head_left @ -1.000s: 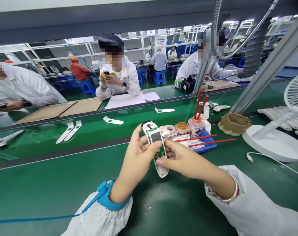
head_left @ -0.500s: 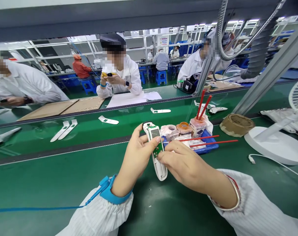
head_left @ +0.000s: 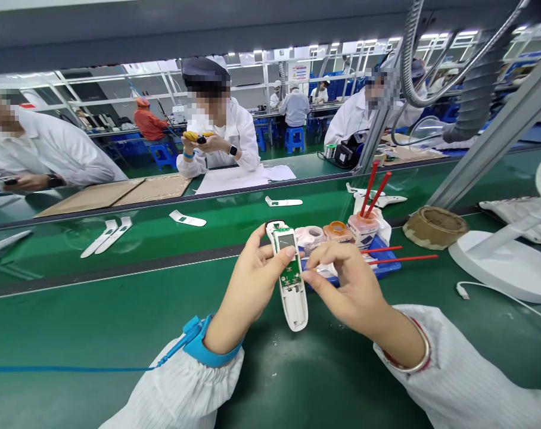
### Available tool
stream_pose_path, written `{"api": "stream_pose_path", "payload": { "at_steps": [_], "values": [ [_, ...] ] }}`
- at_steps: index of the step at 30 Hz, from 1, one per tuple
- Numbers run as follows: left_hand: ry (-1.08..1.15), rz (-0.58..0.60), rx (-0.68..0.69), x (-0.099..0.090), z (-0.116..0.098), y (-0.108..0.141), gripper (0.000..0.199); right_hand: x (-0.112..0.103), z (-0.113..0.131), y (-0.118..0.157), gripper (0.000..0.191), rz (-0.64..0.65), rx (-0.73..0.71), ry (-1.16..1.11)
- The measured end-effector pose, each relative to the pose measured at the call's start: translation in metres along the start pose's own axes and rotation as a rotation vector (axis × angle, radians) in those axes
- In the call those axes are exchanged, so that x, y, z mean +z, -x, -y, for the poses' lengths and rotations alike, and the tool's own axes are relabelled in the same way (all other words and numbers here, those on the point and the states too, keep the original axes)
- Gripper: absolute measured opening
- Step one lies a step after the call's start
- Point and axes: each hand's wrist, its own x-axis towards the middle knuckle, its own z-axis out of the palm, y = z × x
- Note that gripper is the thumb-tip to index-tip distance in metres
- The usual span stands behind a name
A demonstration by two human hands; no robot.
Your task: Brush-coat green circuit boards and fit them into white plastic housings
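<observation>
My left hand (head_left: 252, 280) is closed around a white handheld device housing (head_left: 296, 313), its thumb on the small grey display (head_left: 286, 241). A green circuit board (head_left: 291, 275) sits in the housing below the display. The lower end shows an exposed hollow compartment. Just right of the board is my right hand (head_left: 348, 289), thumb and forefinger curved with a gap between them. Its fingertips are close to the housing's right edge; I cannot tell whether they touch it. Nothing shows between those fingers.
Behind my right hand, a blue tray (head_left: 389, 267) holds small bottles and red sticks (head_left: 404, 260). A tape roll (head_left: 435, 226) and white fan (head_left: 498, 262) stand right. White cover pieces (head_left: 187, 218) lie on the green belt (head_left: 226, 208). Co-workers (head_left: 239, 131) sit across. A blue cord (head_left: 74, 369) trails from my left wrist.
My right hand has drawn back from the board, and its thumb and forefinger have parted. My left hand keeps the housing. White pieces on the belt have moved left.
</observation>
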Motion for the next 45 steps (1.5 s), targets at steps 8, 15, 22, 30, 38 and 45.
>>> {"api": "stream_pose_path", "payload": {
  "at_steps": [8, 15, 22, 30, 38, 45],
  "values": [
    [0.016, 0.013, 0.076, 0.004, 0.007, 0.006, 0.057, 0.015, 0.001, -0.001, 0.035, 0.255, 0.629, -0.445],
    [-0.05, 0.034, -0.06, 0.004, 0.01, 0.008, 0.059, 0.034, 0.008, 0.007, 0.035, 0.241, 0.84, -0.809],
    [-0.034, 0.053, -0.058, 0.007, 0.005, 0.014, 0.055, 0.034, 0.016, 0.012, 0.031, 0.14, 0.836, -0.877],
    [-0.067, 0.027, -0.124, 0.013, -0.008, 0.027, 0.06, 0.033, 0.03, 0.016, 0.04, 0.182, 0.872, -0.97],
    [-0.176, -0.11, -0.118, -0.031, -0.007, -0.049, 0.033, -0.037, 0.008, 0.022, 0.053, -0.033, 1.184, -0.959],
    [-0.718, -0.101, -0.079, -0.055, 0.013, -0.178, 0.025, -0.086, -0.031, 0.021, 0.008, -0.459, 1.361, -1.049]
  ]
}}
